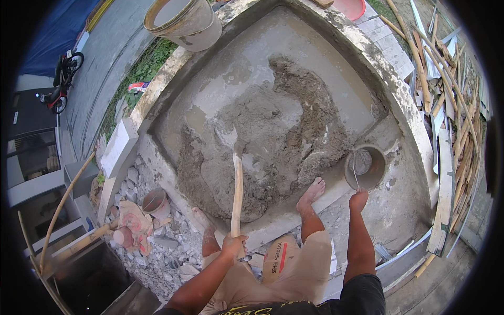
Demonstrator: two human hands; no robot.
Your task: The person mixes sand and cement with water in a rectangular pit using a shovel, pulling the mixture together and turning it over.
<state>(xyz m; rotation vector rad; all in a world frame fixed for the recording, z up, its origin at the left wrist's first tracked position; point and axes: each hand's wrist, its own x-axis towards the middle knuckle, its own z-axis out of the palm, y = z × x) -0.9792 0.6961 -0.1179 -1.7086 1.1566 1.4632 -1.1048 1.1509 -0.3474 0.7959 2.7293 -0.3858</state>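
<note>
My left hand (232, 245) grips the end of a long wooden handle (237, 194); its blade is sunk in a pile of wet grey mortar (268, 142) on a concrete slab (315, 47). My right hand (358, 200) holds the wire bail of a small grey bucket (366, 167), which stands on the slab's right side beside the mortar. My bare feet rest on the slab's near edge, one by the bucket and one to the left.
A large dirty bucket (184, 22) stands at the slab's far left corner. Rubble and a small pot (156, 202) lie lower left. Timber offcuts (446, 105) are stacked on the right. A cement sack (277, 257) lies between my legs.
</note>
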